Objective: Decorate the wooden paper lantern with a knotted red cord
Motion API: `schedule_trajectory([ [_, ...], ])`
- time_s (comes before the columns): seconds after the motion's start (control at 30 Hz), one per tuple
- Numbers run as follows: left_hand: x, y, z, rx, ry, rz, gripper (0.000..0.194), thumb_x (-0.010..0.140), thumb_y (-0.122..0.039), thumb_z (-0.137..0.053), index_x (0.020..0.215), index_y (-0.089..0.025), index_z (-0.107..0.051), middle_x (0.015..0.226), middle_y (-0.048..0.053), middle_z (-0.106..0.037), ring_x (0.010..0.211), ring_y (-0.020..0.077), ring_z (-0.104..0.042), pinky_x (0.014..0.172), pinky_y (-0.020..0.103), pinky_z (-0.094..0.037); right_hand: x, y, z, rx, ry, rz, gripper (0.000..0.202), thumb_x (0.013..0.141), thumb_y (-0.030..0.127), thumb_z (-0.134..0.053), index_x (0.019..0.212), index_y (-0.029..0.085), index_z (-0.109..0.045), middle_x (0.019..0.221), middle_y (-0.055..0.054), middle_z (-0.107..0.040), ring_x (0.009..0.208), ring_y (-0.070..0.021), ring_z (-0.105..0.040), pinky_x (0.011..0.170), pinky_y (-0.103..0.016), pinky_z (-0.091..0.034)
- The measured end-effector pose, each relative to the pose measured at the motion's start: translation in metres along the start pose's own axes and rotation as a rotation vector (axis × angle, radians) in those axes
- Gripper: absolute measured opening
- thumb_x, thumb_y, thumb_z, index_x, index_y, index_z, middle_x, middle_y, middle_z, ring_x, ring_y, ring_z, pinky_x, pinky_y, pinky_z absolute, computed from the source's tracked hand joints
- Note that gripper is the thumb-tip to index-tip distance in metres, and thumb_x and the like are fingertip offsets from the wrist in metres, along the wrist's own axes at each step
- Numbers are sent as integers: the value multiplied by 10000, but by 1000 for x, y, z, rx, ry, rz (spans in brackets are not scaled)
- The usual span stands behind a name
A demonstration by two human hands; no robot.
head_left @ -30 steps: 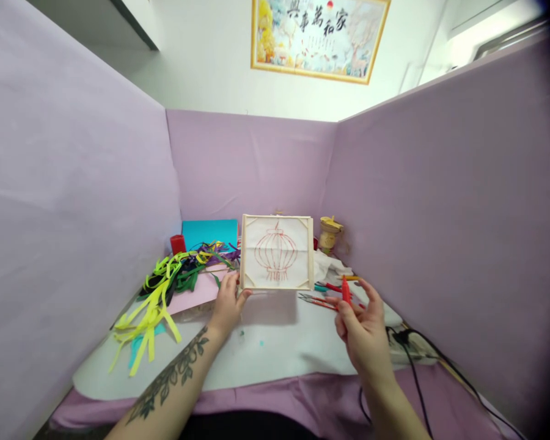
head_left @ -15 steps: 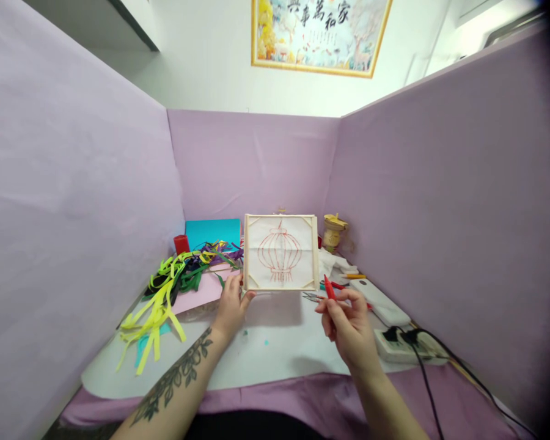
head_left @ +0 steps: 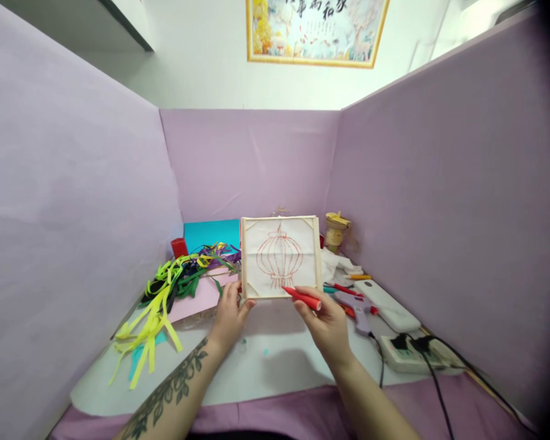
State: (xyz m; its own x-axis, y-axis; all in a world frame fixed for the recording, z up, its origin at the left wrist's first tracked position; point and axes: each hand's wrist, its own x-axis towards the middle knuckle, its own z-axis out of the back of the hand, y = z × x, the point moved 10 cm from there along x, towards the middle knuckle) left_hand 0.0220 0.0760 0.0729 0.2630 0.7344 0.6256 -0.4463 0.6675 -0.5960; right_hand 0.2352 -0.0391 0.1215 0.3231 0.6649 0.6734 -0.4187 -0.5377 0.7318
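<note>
A square wooden frame (head_left: 318, 260) stands tilted up above the white tabletop, with a white sheet (head_left: 254, 232) stretched in it. On the sheet is a lantern drawing (head_left: 279, 253) in red lines with a tassel at its bottom. My left hand (head_left: 231, 311) grips the frame's lower left corner, thumb in front. Between the fingers of my right hand (head_left: 325, 327) is a red marker (head_left: 308, 298), its tip at the lantern's tassel lines near the lower edge. The right fingertips are close to the frame's lower right part.
Left lie yellow-green strips (head_left: 153, 318), pink paper (head_left: 199, 295), a blue sheet (head_left: 211, 235) and a red roll (head_left: 179, 247). Right are a lilac glue gun (head_left: 360, 308), a white box (head_left: 387, 304), a power strip (head_left: 406, 357) with cords, and a jar (head_left: 335, 235). Purple panels (head_left: 252, 159) surround the table.
My right hand has moved left and brought the marker from beside the frame to the drawing's bottom. The glue gun shows more fully now. My left hand keeps its hold.
</note>
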Motion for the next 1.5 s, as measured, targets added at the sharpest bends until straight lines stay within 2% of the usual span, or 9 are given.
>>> schedule_trajectory([
  [0.17, -1, 2, -2, 3, 15, 16, 487, 867, -574, -501, 1141, -170, -513, 1026, 113, -546, 907, 245, -546, 787, 394, -485, 1, -2, -6, -154, -165, 98, 117, 839, 303, -637, 859, 193, -668, 810, -59, -700, 756, -185, -662, 701, -305, -536],
  [0.27, -2, 1, -4, 3, 30, 10, 467, 865, -545, -524, 1139, -167, -515, 1026, 112, -549, 925, 247, -548, 789, 389, -486, -4, -1, -13, -202, -160, 215, 79, 846, 242, -616, 896, 194, -653, 815, -56, -694, 765, -179, -656, 713, -308, -528],
  [0.4, -2, 0, -4, -14, 49, 16, 456, 861, -527, -547, 1136, -165, -516, 1020, 108, -543, 921, 243, -554, 762, 372, -495, -10, 7, -17, -218, -146, 351, 153, 849, 179, -597, 995, 200, -635, 857, -61, -695, 801, -180, -651, 748, -325, -527],
  [0.77, -2, -3, -4, 6, 69, 14, 391, 841, -450, -615, 1112, -179, -538, 1045, 108, -553, 984, 261, -557, 792, 393, -502, -10, -5, -22, -270, -130, 322, 165, 868, 231, -592, 1017, 187, -646, 911, -89, -712, 853, -202, -667, 766, -347, -540],
  [1.1, -1, -5, -5, 11, 84, 15, 368, 836, -422, -631, 1097, -186, -523, 1032, 96, -548, 973, 254, -564, 828, 401, -495, -8, -4, -22, -254, -114, 307, 133, 860, 218, -598, 981, 196, -648, 883, -66, -704, 832, -190, -659, 768, -324, -520],
  [1.2, 0, -3, -6, 19, 87, 18, 357, 829, -395, -647, 1087, -183, -520, 1026, 93, -549, 965, 251, -567, 813, 394, -500, -8, -6, -20, -213, -103, 252, 81, 861, 227, -590, 912, 195, -645, 824, -48, -681, 782, -176, -643, 734, -305, -508],
  [1.3, 1, -3, -5, 24, 85, 13, 347, 813, -371, -671, 1067, -182, -527, 1009, 88, -553, 952, 250, -568, 803, 392, -503, -9, -8, -13, -168, -150, 200, 72, 854, 248, -596, 814, 190, -608, 729, -18, -616, 680, -150, -597, 664, -275, -485],
  [1.4, 1, -4, -5, 22, 84, 1, 344, 795, -347, -695, 1052, -184, -533, 994, 80, -559, 945, 247, -568, 794, 383, -504, -12, -7, -11, -174, -201, 219, 114, 828, 261, -642, 784, 191, -564, 701, 0, -567, 640, -136, -558, 629, -264, -474],
  [1.5, 0, -2, -6, 21, 83, 0, 331, 791, -319, -701, 1042, -186, -532, 1001, 79, -558, 939, 242, -569, 779, 372, -508, -13, -6, -19, -179, -158, 272, 73, 828, 225, -645, 854, 194, -585, 757, -15, -595, 707, -146, -579, 668, -275, -487],
])
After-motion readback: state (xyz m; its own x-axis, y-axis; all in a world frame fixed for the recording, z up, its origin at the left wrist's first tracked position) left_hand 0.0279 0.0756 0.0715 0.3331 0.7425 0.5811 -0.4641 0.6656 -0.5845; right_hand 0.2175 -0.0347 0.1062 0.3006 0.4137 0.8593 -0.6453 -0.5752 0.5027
